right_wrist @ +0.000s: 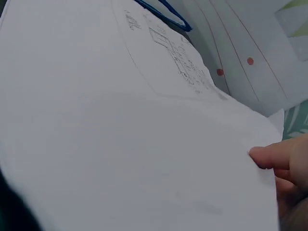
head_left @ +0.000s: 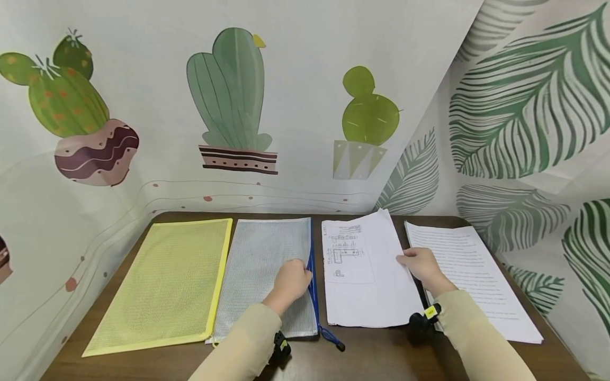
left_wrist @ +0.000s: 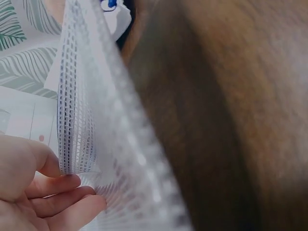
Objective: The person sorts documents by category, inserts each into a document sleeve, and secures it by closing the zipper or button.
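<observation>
A white mesh zip pouch [head_left: 259,264] with a blue zipper edge [head_left: 312,275] lies on the brown table [head_left: 381,354]. My left hand [head_left: 292,280] pinches its upper layer by the zipper side; the left wrist view shows the mesh [left_wrist: 77,106] lifted between thumb and fingers [left_wrist: 62,199]. To its right lies a stack of white paper with a diagram [head_left: 362,270]. My right hand [head_left: 421,267] pinches that stack's right edge, the thumb [right_wrist: 272,156] on top, and the sheet [right_wrist: 120,125] is raised.
A yellow mesh pouch [head_left: 167,280] lies at the left of the table. A second stack of printed sheets [head_left: 469,275] lies at the right. Cactus and leaf printed cloth [head_left: 286,106] hangs close behind and around the table.
</observation>
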Tool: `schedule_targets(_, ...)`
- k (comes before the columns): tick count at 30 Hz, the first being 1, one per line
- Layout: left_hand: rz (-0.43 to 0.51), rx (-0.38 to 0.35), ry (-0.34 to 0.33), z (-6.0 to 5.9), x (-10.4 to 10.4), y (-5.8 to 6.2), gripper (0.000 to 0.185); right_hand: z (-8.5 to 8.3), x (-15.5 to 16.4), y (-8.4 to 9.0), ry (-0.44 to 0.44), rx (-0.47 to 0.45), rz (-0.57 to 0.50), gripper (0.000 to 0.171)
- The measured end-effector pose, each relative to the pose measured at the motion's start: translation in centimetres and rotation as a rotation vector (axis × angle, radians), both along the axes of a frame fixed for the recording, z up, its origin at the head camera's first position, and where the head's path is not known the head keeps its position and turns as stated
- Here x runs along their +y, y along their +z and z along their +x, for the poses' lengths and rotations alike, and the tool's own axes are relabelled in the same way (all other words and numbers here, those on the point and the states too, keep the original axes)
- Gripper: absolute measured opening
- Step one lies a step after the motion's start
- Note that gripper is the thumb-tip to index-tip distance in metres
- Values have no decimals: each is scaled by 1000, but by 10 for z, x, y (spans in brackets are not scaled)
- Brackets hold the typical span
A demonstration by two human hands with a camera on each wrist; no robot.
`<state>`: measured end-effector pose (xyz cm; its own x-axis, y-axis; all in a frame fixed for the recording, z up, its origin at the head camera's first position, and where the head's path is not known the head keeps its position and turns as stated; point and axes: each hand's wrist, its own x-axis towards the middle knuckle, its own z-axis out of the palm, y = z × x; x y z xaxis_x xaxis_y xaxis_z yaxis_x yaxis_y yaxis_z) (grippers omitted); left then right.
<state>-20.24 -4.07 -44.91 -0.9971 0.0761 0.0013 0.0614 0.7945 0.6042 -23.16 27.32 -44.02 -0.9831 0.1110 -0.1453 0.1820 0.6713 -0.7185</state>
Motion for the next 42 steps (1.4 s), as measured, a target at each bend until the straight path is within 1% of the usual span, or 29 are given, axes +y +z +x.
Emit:
schedule_targets(2,11,-4,1,0,-1,0,37,1,2,-1,-7,-24,-36,48)
schedule_targets(6,30,-10,0,1,-2,1,36,2,5,-4,-33,-44,-118,52)
schedule_targets(11,47,-5,-11,0,-4,1,36,4,5,-4,-56,-89,-251,58)
schedule_targets(13,50,8,-21,-1,-5,-1,36,5,4,-4,-65,-110,-295,59)
schedule_targets(18,67,34,-39,-2,-8,-2,36,5,4,-4,-86,-132,-373,60)
schedule_targets(21,77,33,-35,-2,-8,-1,38,5,4,-6,-95,-142,-416,62)
schedule_targets(28,103,29,-16,0,-7,-1,38,6,1,-9,-121,-156,-426,65)
schedule_targets(32,108,28,-24,0,-8,-2,37,5,0,-7,-132,-147,-430,65)
schedule_targets(37,109,30,-29,0,-9,-2,37,2,-1,-5,-158,-132,-481,67)
schedule_targets(42,123,25,-19,-1,-10,-2,35,1,-1,-5,-186,-129,-518,67)
